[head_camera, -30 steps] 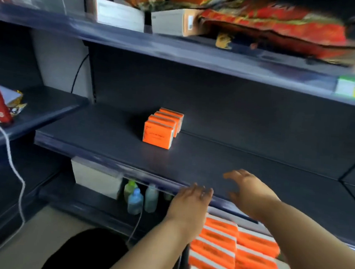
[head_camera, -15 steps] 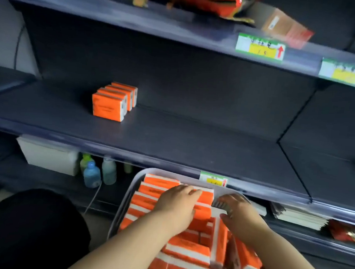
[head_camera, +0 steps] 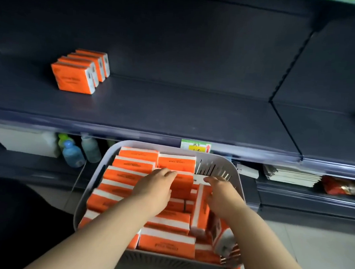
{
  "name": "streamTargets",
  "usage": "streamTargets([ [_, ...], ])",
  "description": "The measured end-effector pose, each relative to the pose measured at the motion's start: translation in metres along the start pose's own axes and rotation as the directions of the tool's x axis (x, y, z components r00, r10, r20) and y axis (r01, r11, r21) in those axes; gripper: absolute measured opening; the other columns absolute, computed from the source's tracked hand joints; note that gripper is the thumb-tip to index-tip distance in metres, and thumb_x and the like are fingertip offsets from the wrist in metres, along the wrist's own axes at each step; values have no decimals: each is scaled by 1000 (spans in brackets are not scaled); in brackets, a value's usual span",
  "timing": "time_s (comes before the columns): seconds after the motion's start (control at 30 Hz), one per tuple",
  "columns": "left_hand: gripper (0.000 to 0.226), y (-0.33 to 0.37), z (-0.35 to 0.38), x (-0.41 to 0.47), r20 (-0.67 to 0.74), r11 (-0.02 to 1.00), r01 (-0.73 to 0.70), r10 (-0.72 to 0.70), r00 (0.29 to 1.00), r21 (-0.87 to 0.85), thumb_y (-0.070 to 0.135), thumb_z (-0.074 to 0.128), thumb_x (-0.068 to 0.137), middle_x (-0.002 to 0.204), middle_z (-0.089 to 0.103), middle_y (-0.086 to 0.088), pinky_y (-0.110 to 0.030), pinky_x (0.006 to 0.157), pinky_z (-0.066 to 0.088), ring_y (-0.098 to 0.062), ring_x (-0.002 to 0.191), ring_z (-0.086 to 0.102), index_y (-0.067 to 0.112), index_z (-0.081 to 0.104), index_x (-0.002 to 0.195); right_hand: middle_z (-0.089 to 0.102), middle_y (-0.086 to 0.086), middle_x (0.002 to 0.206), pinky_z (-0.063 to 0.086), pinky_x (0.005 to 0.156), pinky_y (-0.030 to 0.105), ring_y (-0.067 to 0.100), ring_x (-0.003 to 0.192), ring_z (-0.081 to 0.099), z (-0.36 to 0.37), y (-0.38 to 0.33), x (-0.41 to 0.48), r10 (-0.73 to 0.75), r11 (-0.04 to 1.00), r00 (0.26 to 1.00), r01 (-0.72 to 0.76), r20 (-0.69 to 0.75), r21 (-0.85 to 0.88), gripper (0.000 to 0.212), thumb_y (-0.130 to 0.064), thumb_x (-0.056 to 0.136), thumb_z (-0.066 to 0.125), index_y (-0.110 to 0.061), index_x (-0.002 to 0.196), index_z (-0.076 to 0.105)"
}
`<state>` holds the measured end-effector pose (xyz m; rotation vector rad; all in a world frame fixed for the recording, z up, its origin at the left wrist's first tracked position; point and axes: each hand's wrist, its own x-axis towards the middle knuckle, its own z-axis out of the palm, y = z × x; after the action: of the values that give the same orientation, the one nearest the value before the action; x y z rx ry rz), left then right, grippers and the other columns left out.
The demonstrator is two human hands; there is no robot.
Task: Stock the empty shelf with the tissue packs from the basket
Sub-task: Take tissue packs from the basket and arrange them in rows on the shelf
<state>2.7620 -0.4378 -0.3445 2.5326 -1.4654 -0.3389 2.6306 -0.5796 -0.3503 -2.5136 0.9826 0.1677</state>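
At 6 o'clock the basket [head_camera: 236, 170] is packed with tissue packs [head_camera: 165, 241]. The left grip [head_camera: 155, 191] lies flat and open on them, and the right grip [head_camera: 222, 195] is loosely spread, holding nothing, beside the gap at the basket's 1 o'clock corner. Past the far rim, the shelf [head_camera: 174, 113] carries a row of four packs [head_camera: 75, 79] at 10 o'clock, with open board rightward to the divider [head_camera: 283, 112].

matt dark shelf [head_camera: 174, 113], plastic basket [head_camera: 236, 172], glossy tissue packs [head_camera: 131, 176]

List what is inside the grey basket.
Orange tissue packs fill the basket. The left hand and right hand reach in among them, covering some; anything beneath the top packs is hidden.
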Motion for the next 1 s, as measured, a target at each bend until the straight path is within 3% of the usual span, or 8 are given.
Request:
streamTargets([
  [0.13,56,-7,7,5,-48,996,83,-84,995,-29,10,46,94,149,29,7,-32,106,37,-16,133,33,25,28,145,55,3,125,48,93,33,23,111,55,1,2,1,-55,994,995,63,86,-92,40,-9,88,43,-23,123,53],
  [0.3,63,-9,14,13,-80,995,85,-82,993,43,3,47,91,152,27,6,-31,113,23,-16,139,23,24,25,147,42,-1,136,44,100,43,26,123,46,5,4,2,-140,975,974,168,180,-147,59,-13,86,45,-40,138,35],
  [0.47,66,-8,16,15,-48,990,51,-45,998,133,-1,47,89,152,29,4,-33,115,17,-18,139,24,24,26,146,51,2,116,48,91,36,25,107,56,0,8,10,-122,984,983,138,134,-115,41,-16,88,42,-34,125,48],
  [0.6,67,-9,16,15,-49,991,40,-34,998,128,-5,46,85,150,32,5,-33,115,18,-19,138,27,24,32,144,51,4,122,45,95,31,26,111,55,-2,11,11,-126,989,981,136,145,-62,46,-11,89,43,-31,130,49],
  [0.8,68,-8,17,15,-63,993,44,-37,997,110,-6,46,84,148,34,6,-32,113,21,-19,135,30,24,34,143,40,2,123,42,96,39,25,121,44,-1,11,5,-164,947,961,216,224,-237,61,-26,87,55,-54,135,31],
  [0.9,68,-8,16,16,-48,992,44,-39,998,115,-6,46,84,148,33,5,-32,112,22,-20,134,30,24,34,143,38,-1,127,37,100,38,22,123,36,-4,12,5,-220,916,953,275,206,-293,63,-28,78,68,-46,131,38],
  [1.0,68,-7,15,17,-31,993,46,-43,999,113,-7,44,84,149,31,5,-32,113,21,-21,135,28,24,33,144,43,-7,129,37,98,34,19,121,39,-8,13,8,-262,897,946,311,190,-314,55,-28,72,73,-37,120,48],
])
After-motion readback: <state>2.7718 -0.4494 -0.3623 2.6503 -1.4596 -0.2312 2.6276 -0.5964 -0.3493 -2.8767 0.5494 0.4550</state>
